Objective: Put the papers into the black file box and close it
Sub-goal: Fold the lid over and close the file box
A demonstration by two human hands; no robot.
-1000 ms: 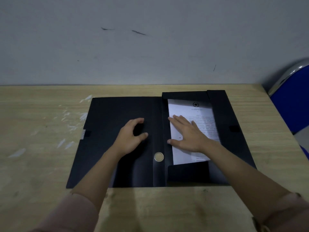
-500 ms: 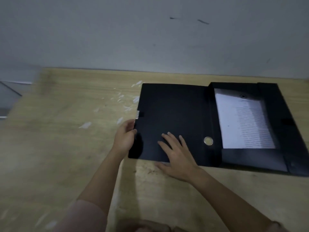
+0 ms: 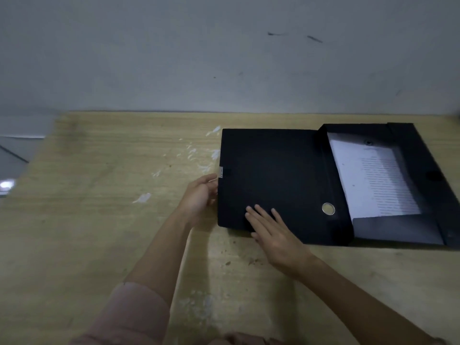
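Observation:
The black file box point(image 3: 273, 170) lies open on the wooden table. Its lid spreads flat to the left, and its tray sits at the right. The white printed papers point(image 3: 373, 175) lie inside the tray. A round metal ring point(image 3: 328, 209) shows on the spine near the front. My left hand point(image 3: 199, 195) curls around the lid's left edge, just below a small white tab point(image 3: 220, 171). My right hand point(image 3: 273, 232) rests flat, fingers spread, on the lid's front left corner.
The wooden table point(image 3: 99, 232) carries white scuff marks point(image 3: 199, 153) left of the box. A grey wall point(image 3: 224, 58) stands right behind the table. At the far left edge a blurred grey surface point(image 3: 15, 150) shows beyond the table.
My right hand left the papers and came to the lid's front corner. My left hand slid from the lid's middle to its left edge. The view swung left.

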